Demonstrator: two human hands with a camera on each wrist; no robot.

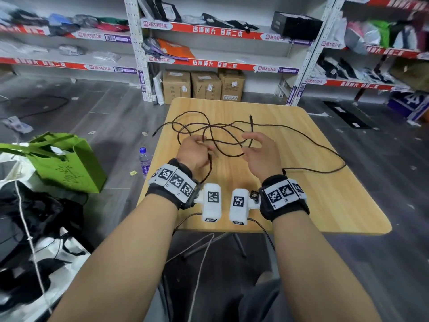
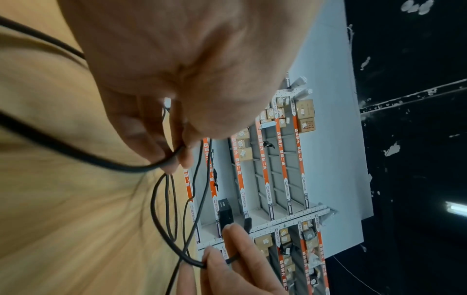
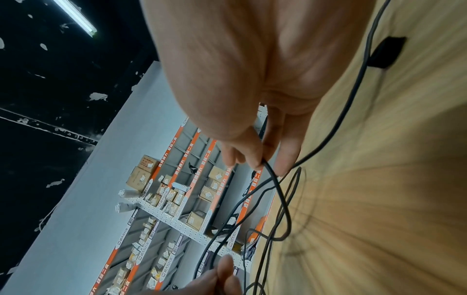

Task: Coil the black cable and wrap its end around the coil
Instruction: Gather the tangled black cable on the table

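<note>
A long black cable (image 1: pixel 210 167) lies in loose tangled loops on the wooden table (image 1: pixel 325 205). One plug end (image 1: pixel 250 117) points toward the far edge, and the other end (image 1: pixel 154 134) lies at the left. My left hand (image 1: pixel 204 147) grips a strand with curled fingers, which the left wrist view shows as a pinch (image 2: pixel 177 157) on the cable (image 2: pixel 153 203). My right hand (image 1: pixel 246 144) pinches another strand between thumb and forefinger, the other fingers spread. The right wrist view shows that pinch (image 3: pixel 262 159) with the cable (image 3: pixel 283 199) hanging in a loop below it.
A slack run of cable (image 1: pixel 325 151) sweeps out near the table's right edge. A green bag (image 1: pixel 65 163) and a water bottle (image 1: pixel 145 161) stand on the floor to the left. Cardboard boxes (image 1: pixel 204 87) sit under shelving beyond the table.
</note>
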